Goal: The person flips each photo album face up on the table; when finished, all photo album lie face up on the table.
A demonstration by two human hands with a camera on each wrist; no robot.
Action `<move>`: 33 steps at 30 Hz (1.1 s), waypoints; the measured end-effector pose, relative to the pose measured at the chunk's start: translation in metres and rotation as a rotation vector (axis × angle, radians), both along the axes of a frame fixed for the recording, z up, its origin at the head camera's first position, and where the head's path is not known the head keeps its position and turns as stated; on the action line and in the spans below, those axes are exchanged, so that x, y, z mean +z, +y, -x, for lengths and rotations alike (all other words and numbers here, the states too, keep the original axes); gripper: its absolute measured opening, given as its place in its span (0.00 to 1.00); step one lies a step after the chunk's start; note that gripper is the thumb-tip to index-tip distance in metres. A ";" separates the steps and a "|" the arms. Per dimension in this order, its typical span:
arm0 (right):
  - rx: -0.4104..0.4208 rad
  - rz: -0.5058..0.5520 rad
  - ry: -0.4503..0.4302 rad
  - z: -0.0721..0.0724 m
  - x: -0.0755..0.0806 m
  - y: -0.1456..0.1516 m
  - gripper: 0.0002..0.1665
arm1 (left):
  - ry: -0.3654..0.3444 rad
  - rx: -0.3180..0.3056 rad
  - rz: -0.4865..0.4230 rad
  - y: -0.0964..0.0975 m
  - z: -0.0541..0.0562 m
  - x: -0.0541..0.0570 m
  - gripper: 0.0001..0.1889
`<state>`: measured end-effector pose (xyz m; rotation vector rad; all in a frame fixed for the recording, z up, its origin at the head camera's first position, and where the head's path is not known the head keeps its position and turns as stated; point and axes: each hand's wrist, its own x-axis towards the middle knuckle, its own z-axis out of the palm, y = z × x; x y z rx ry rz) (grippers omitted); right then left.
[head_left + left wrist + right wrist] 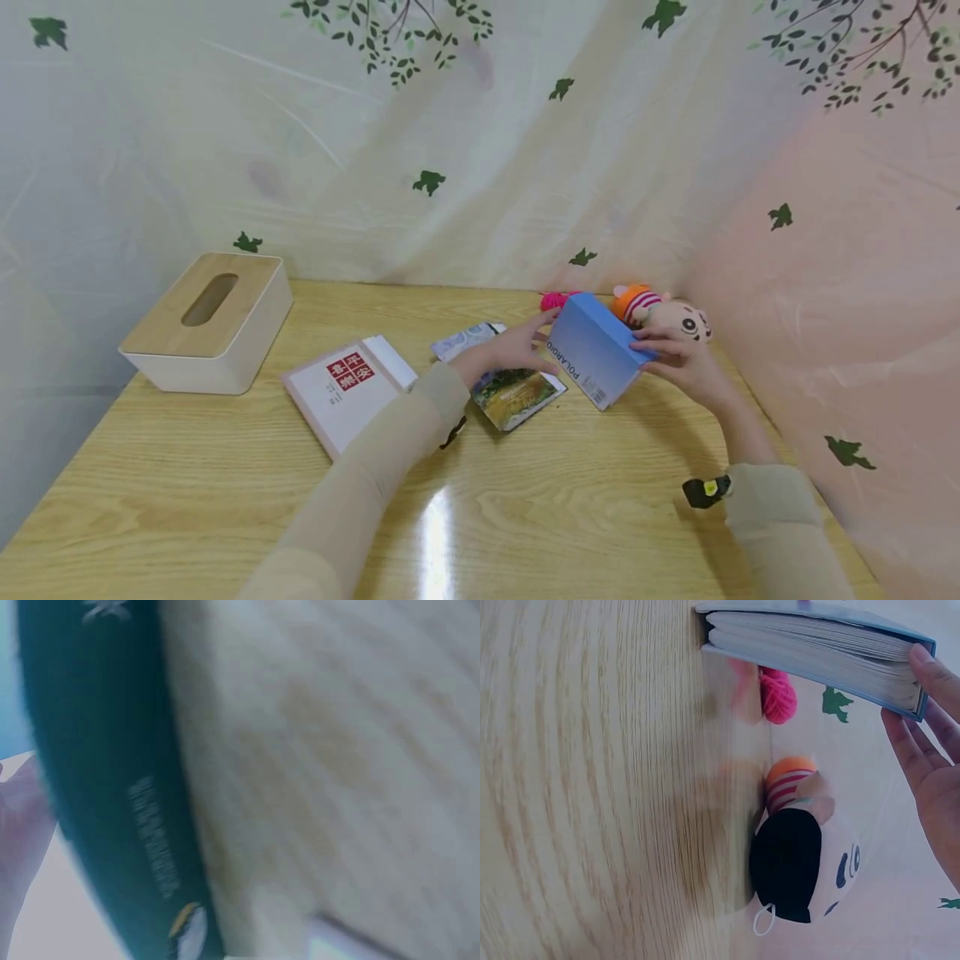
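A blue photo album [592,354] with POLAROID on its cover stands tilted on its edge on the table. My right hand [686,362] pinches its upper right corner between thumb and fingers. In the right wrist view, the album's page edges [810,637] face the camera. At its left side is my left hand [513,343], thumb and fingers spread apart; whether a fingertip touches the cover cannot be told. Beneath the left hand lie a landscape-picture booklet [513,398] and a pale blue patterned one [467,340]. A blurred dark teal panel [112,772] fills part of the left wrist view.
A pink-white book [352,408] with red characters lies left of the left forearm. Farther left stands a tissue box [202,329] with a wooden lid. Behind the album are a plush doll [675,319] and pink yarn [555,301], near the curtain [480,225].
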<state>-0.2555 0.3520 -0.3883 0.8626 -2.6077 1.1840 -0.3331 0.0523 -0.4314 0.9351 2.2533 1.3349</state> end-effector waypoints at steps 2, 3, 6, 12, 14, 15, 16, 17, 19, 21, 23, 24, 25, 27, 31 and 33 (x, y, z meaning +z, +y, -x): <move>-0.010 -0.014 0.034 -0.002 0.001 -0.004 0.17 | -0.009 0.029 -0.027 -0.001 0.002 0.006 0.56; -0.017 -0.026 0.051 -0.003 0.002 -0.006 0.17 | -0.007 0.037 -0.044 -0.001 0.003 0.009 0.56; -0.026 -0.040 0.072 -0.006 0.003 -0.010 0.17 | 0.024 0.037 -0.080 -0.001 0.006 0.018 0.54; -0.042 -0.042 0.018 -0.003 0.000 -0.009 0.18 | 0.118 0.010 -0.060 -0.001 0.007 0.033 0.46; -0.026 -0.011 -0.015 -0.004 0.001 -0.011 0.20 | 0.134 0.018 -0.027 -0.002 0.006 0.036 0.43; -0.021 0.002 -0.033 -0.004 0.001 -0.012 0.22 | 0.137 0.021 -0.014 -0.002 0.005 0.037 0.42; -0.019 0.017 -0.055 -0.003 0.001 -0.012 0.23 | 0.140 0.024 -0.007 -0.002 0.005 0.037 0.41; -0.011 0.041 -0.088 -0.003 0.001 -0.013 0.26 | 0.144 0.025 0.000 -0.003 0.005 0.037 0.40; -0.014 0.066 -0.153 -0.002 0.000 -0.014 0.31 | 0.147 0.031 0.008 -0.004 0.004 0.038 0.38; -0.023 0.088 -0.216 0.001 -0.004 -0.012 0.35 | 0.149 0.034 0.004 -0.005 0.004 0.038 0.38; -0.027 0.114 -0.270 0.002 -0.007 -0.012 0.38 | 0.149 0.036 0.001 -0.006 0.004 0.038 0.37; -0.031 0.113 -0.280 0.002 -0.008 -0.011 0.38 | 0.147 0.036 0.000 -0.007 0.004 0.039 0.37; -0.033 0.113 -0.288 0.002 -0.008 -0.011 0.38 | 0.146 0.034 -0.001 -0.007 0.004 0.039 0.37; -0.040 0.106 -0.297 0.002 -0.009 -0.011 0.37 | 0.148 0.031 0.003 -0.008 0.005 0.039 0.37; -0.051 0.084 -0.296 0.001 -0.007 -0.013 0.35 | 0.143 0.017 -0.009 -0.009 0.005 0.038 0.37; -0.055 0.076 -0.293 0.001 -0.007 -0.014 0.34 | 0.129 0.013 -0.025 -0.010 0.004 0.038 0.37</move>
